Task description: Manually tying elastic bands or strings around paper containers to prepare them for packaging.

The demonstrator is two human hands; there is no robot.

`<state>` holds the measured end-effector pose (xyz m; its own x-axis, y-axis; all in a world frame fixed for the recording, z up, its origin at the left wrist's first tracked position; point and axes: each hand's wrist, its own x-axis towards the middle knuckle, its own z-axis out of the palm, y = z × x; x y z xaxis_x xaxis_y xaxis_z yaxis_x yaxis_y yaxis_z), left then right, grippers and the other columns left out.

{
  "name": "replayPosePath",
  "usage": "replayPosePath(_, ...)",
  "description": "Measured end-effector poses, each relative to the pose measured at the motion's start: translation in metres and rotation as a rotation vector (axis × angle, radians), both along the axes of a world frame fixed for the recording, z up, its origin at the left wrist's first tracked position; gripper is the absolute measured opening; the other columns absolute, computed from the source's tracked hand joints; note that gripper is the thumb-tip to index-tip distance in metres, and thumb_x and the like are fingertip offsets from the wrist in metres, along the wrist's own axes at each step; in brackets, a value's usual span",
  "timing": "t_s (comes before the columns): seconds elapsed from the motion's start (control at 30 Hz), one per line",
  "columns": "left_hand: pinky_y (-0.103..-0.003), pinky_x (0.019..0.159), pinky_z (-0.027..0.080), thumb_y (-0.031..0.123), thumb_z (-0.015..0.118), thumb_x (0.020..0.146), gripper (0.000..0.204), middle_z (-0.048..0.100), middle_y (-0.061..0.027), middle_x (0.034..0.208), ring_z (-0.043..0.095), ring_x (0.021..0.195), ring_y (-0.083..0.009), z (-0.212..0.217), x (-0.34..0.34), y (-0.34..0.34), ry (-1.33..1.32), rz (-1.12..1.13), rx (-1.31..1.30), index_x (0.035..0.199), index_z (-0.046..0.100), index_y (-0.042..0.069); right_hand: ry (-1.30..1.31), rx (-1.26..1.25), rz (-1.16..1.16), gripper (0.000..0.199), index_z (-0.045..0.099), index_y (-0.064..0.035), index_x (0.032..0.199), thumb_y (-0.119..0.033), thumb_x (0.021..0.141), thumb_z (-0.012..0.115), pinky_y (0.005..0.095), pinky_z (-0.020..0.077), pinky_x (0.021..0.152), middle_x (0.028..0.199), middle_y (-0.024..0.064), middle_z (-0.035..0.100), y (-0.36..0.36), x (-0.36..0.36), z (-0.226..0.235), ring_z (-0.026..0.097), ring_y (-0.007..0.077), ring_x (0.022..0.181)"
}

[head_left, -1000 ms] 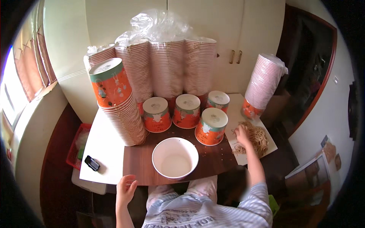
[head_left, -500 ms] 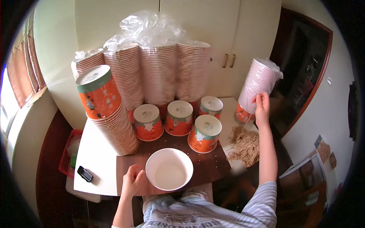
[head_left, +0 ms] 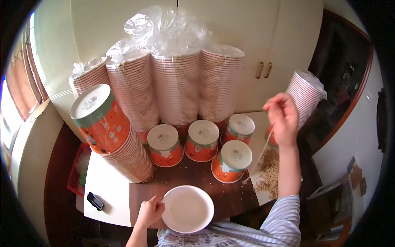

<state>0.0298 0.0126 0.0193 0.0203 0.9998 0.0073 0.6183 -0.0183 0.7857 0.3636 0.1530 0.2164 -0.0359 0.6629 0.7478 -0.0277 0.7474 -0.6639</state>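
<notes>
My right hand [head_left: 282,117] is raised above the table's right side, pinching a thin pale strand [head_left: 263,149] that trails down to a heap of tan strands [head_left: 269,173] on a white sheet. My left hand [head_left: 150,210] grips the left rim of a white empty bowl [head_left: 187,209] at the table's near edge. Several upturned orange paper tubs [head_left: 231,161] with white bottoms stand between the bowl and the tall stacks behind.
Tall stacks of paper tubs [head_left: 177,88], partly under clear plastic, fill the back of the brown table [head_left: 193,181]. A leaning stack with an orange tub [head_left: 103,119] is at left, another stack [head_left: 306,96] at right. A small black object [head_left: 95,201] lies on the white surface at left.
My right hand lifted from the heap of strands up into the air, drawing a strand with it. My left hand moved from the table edge to the bowl's rim.
</notes>
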Motion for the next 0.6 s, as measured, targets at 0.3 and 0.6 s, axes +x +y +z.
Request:
replayPosePath(0.3, -0.039, 0.053, 0.048, 0.016, 0.054, 0.075, 0.021, 0.058, -0.0156, 0.063, 0.058, 0.058, -0.0324, 0.0, 0.023, 0.047, 0.046, 0.052, -0.071, 0.092, 0.055, 0.003, -0.351, -0.3, 0.027, 0.004, 0.052, -0.0044, 0.082, 0.0, 0.08, 0.051, 0.0194, 0.0403, 0.055, 0.078, 0.003, 0.058, 0.022, -0.012, -0.078, 0.05, 0.0065, 0.063)
replayPosePath(0.6, -0.038, 0.056, 0.047, 0.018, 0.056, 0.076, 0.032, 0.059, -0.0172, 0.068, 0.06, 0.063, -0.0317, 0.004, 0.041, 0.055, 0.05, 0.108, -0.233, 0.102, 0.05, 0.001, -0.57, -0.647, -0.041, 0.014, 0.051, -0.0019, 0.089, -0.007, 0.078, 0.057, 0.0289, 0.0477, 0.055, 0.076, 0.0098, 0.063, -0.013, -0.054, -0.154, 0.063, 0.0207, 0.067)
